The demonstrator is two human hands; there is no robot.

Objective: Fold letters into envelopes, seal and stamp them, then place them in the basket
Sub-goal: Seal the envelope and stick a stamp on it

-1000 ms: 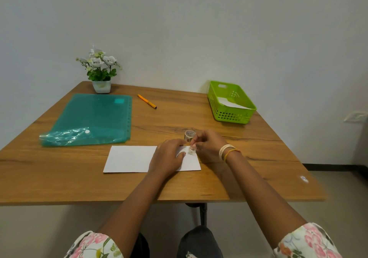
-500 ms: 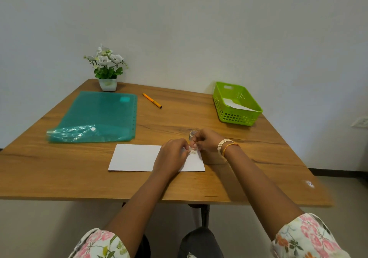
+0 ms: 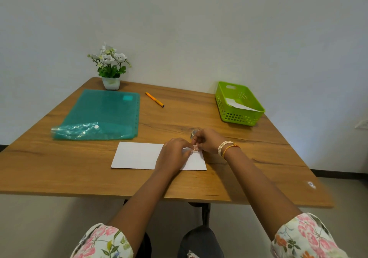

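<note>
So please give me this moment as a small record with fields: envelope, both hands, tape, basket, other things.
envelope: white, flat on table
left hand: resting on envelope
right hand: pinching a small piece at envelope's top right corner
tape roll: beside right hand
basket: green, white paper inside
others: teal folder, orange pen, potted flowers

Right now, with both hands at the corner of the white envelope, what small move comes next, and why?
Probably press the small sticker flat onto the white paper envelope: the right hand pinches it at the envelope's top right corner while the left hand rests on the envelope.
</note>
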